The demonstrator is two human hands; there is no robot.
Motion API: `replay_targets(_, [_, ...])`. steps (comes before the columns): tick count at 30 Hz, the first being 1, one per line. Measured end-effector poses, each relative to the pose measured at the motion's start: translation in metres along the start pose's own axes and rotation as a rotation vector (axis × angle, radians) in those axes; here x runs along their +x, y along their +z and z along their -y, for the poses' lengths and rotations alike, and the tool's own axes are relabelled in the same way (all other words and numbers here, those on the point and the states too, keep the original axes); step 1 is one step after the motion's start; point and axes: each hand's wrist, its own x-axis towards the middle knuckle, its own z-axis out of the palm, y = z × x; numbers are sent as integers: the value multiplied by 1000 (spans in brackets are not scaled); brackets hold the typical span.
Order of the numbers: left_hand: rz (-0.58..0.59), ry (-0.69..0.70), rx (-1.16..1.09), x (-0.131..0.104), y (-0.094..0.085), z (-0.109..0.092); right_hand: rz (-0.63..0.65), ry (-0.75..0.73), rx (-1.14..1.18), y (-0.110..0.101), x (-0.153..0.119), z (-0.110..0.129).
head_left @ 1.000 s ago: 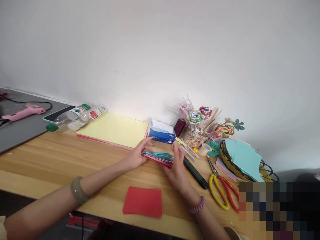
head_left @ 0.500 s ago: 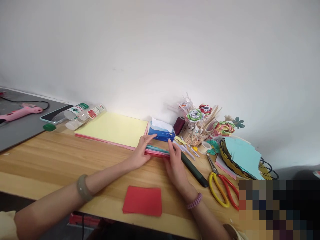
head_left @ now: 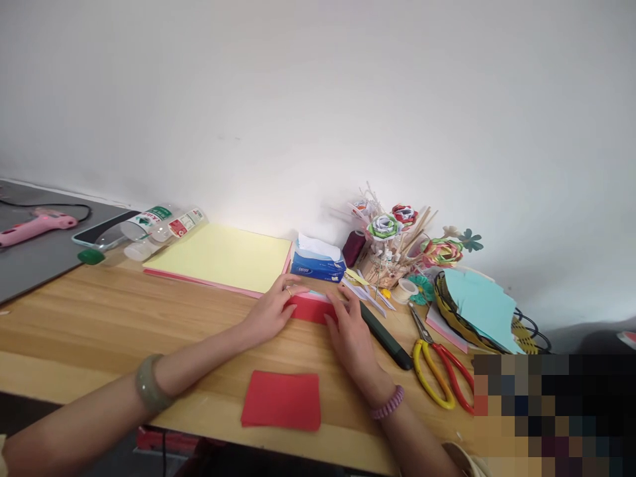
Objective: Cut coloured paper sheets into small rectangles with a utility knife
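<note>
Between both hands is a small stack of coloured paper [head_left: 312, 311], its red sheet facing me and a pale strip showing along the top. My left hand [head_left: 271, 313] grips the left end, thumb in front and fingers behind. At the right end, my right hand [head_left: 352, 336] holds the same stack with bent fingers. The stack's lower edge is at or just above the tabletop; I cannot tell which. Nearer to me, a pile of red paper rectangles [head_left: 281, 401] lies flat by the table's front edge.
Beyond my hands are large yellow sheets [head_left: 223, 257] and a blue tissue pack [head_left: 318, 260]. A dark green cutter-like tool [head_left: 385, 336] and scissors [head_left: 434, 364] lie right, near paper flowers [head_left: 385, 227] and a basket [head_left: 442, 301]. Plastic bottles [head_left: 149, 225] and a pink glue gun [head_left: 40, 228] are left.
The held stack has tilted and come down slightly, so its red face shows now instead of its coloured edges. My left fingers have folded closer over its end.
</note>
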Motion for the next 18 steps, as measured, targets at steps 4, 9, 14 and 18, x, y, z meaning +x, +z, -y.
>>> replay_targets(4, [-72,-76,-54,-4,6,1,-39,34,63,2,-2,4])
replay_targets(9, [-106,-170,-174,-5,24,2,-43,59,183,6,2,11])
replay_targets(14, [-134,-151,-233,-1,30,-3,-49,110,247,11,1,8])
replay_targets(18, [-124,-112,-219,0,28,-7,-19,111,249,14,-2,6])
